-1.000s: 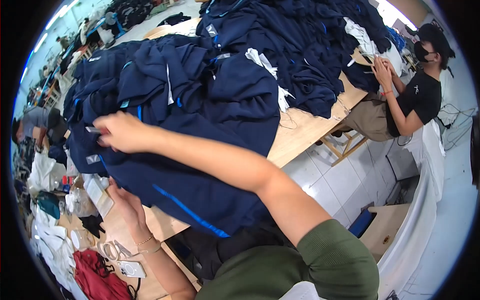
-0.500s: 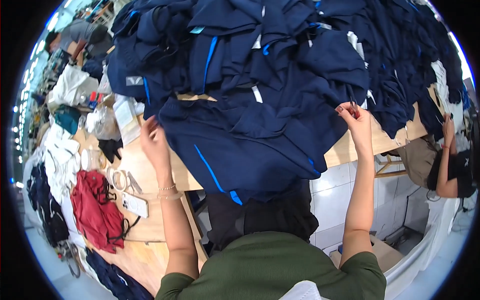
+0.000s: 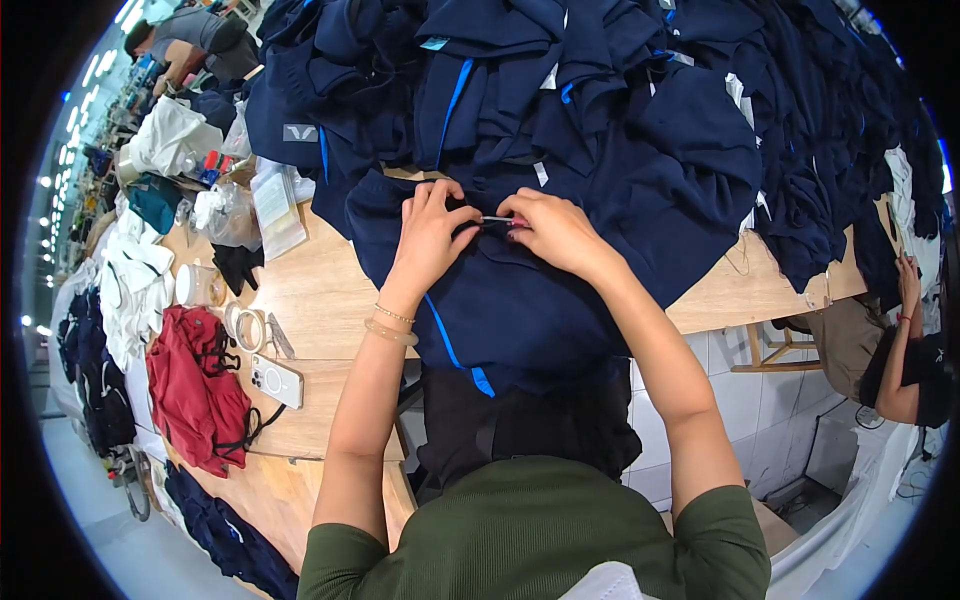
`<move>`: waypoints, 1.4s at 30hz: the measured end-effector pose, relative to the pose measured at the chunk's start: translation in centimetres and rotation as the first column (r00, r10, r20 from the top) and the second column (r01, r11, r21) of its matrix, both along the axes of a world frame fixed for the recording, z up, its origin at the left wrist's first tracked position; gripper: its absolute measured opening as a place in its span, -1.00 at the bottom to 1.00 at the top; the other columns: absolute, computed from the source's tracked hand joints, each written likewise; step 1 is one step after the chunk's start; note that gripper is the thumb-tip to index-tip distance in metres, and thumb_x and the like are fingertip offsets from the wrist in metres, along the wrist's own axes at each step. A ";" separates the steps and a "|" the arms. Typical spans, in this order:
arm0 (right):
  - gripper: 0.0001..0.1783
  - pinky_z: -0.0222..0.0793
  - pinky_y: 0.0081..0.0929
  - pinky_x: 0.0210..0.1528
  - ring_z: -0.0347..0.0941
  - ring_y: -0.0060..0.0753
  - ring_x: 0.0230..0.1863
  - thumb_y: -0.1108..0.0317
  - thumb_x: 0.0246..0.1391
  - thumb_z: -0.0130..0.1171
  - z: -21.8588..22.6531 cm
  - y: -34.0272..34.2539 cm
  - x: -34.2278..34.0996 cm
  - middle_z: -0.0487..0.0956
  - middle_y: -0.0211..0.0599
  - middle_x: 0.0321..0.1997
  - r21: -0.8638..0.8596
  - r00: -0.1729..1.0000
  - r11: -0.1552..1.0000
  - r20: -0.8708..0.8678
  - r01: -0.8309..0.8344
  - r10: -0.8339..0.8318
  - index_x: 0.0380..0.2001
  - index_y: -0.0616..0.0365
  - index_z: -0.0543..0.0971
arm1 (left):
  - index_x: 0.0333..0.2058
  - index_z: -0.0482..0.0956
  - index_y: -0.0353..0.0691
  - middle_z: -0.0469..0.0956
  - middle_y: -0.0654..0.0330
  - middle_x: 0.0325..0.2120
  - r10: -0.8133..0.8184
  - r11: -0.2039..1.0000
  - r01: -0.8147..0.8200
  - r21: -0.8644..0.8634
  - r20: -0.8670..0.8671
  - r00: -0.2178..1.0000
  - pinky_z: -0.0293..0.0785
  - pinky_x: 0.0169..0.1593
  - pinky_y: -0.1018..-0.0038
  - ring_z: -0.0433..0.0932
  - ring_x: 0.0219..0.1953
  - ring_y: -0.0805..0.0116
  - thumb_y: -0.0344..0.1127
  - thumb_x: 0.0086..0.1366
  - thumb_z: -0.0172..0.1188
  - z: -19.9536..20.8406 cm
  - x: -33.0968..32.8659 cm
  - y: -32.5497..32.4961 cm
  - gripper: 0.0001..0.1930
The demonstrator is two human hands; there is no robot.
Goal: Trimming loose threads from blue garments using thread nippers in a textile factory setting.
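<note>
A navy garment [image 3: 530, 310] with a bright blue strip lies spread before me and hangs over the table's front edge. My left hand [image 3: 430, 237] is closed on its upper part, thumb and fingers pinching the cloth. Just to the right, my right hand [image 3: 558, 235] grips small thread snips [image 3: 496, 219], which look reddish at the handle. The blades point left, close to my left fingertips. Whether they touch cloth or thread there is too small to tell.
A large heap of navy garments [image 3: 600, 100] covers the far side. On the left lie a red bag [image 3: 200, 390], a white phone [image 3: 276, 381], a roll of tape [image 3: 250, 330], a clear jar [image 3: 200, 285] and white cloth [image 3: 135, 280]. Another person's arm [image 3: 908, 300] shows at right.
Both hands have come inward from the garment's sides to its upper middle. My left hand has gone from loose to pinching cloth. The snips have moved left and now point toward it.
</note>
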State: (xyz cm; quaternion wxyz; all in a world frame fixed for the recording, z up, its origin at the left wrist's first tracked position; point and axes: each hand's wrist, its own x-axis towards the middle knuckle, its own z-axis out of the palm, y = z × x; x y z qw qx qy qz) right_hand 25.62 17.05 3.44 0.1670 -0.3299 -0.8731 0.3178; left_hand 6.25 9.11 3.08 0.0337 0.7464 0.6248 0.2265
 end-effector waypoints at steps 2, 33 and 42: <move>-0.78 0.41 -0.31 -0.19 0.52 -0.16 -0.23 0.45 -0.08 0.29 0.7 0.5 0.4 0.51 -0.25 -0.28 0.011 1.000 1.000 0.009 -0.017 0.017 -0.29 0.19 0.58 | -0.27 0.60 -0.11 0.44 0.27 -0.14 -0.031 0.997 0.032 0.077 -0.009 0.999 0.19 0.09 0.30 0.33 0.04 0.22 -0.36 -0.01 0.34 0.9 0.0 0.3 -0.74; -0.81 0.18 -0.72 -0.26 0.27 -0.77 -0.41 0.30 0.07 0.25 12.8 4.9 6.7 0.43 -0.60 -0.48 -0.387 0.888 0.869 -0.446 -0.307 0.115 -0.45 0.17 0.50 | -0.16 0.57 -0.37 0.63 0.12 -0.30 -0.149 0.743 0.441 -0.503 0.519 0.842 0.48 -0.15 0.47 0.57 -0.26 0.41 -0.26 0.01 0.45 9.3 3.7 0.4 -0.55; -0.78 0.36 -0.62 -0.13 0.48 -0.61 -0.27 0.30 0.04 0.28 5.8 8.0 0.7 0.56 -0.41 -0.38 -0.401 0.920 0.863 -0.357 -0.306 0.161 -0.36 0.24 0.56 | -0.24 0.61 -0.40 0.64 0.20 -0.32 0.282 0.815 0.530 -0.234 0.959 -0.010 0.54 -0.14 0.58 0.59 -0.31 0.53 -0.48 0.16 0.32 10.5 5.7 -2.7 -0.81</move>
